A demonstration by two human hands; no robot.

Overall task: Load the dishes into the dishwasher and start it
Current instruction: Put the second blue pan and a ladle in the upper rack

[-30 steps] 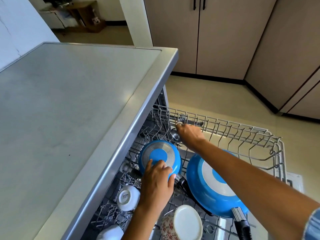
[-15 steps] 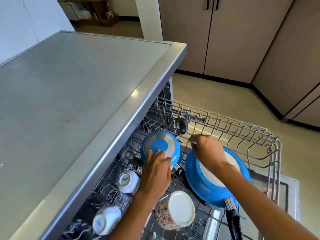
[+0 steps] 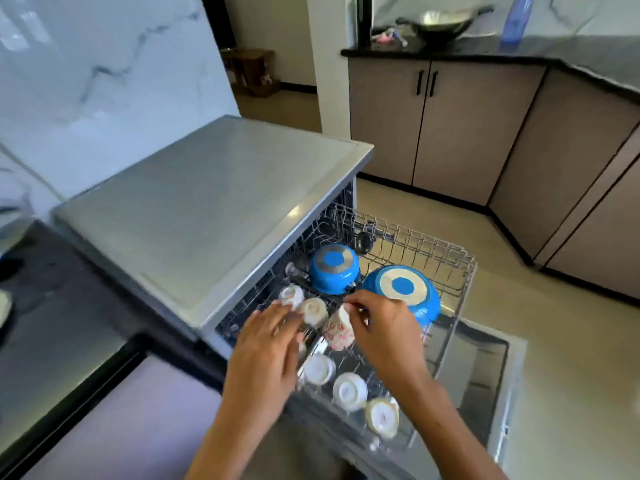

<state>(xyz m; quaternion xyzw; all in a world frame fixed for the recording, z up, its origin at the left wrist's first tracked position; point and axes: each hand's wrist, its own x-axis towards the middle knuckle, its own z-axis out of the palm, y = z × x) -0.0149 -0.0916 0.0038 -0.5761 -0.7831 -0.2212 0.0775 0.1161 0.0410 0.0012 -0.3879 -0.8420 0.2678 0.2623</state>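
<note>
The dishwasher's wire rack [image 3: 433,251] is pulled out. A small blue pot [image 3: 334,268] and a blue pan [image 3: 403,292] lie upside down in it, with a dark ladle [image 3: 363,241] behind them. Several white cups [image 3: 349,391] stand inverted nearer to me. My right hand [image 3: 384,330] pinches the top of a tilted floral mug [image 3: 339,332] in the rack's middle. My left hand [image 3: 266,344] hovers flat over the rack's left side, straight fingers reaching a white cup [image 3: 292,295]. The picture is motion-blurred.
The dishwasher's grey top [image 3: 207,202] overhangs the rack on the left. Its open door [image 3: 485,368] lies low on the right. Beige cabinets [image 3: 467,126] with a dark counter holding a wok [image 3: 440,24] stand across the floor.
The view has risen and pulled back. My left hand left the small blue pot and my right hand left the blue pan; both came nearer, to the cups and the floral mug.
</note>
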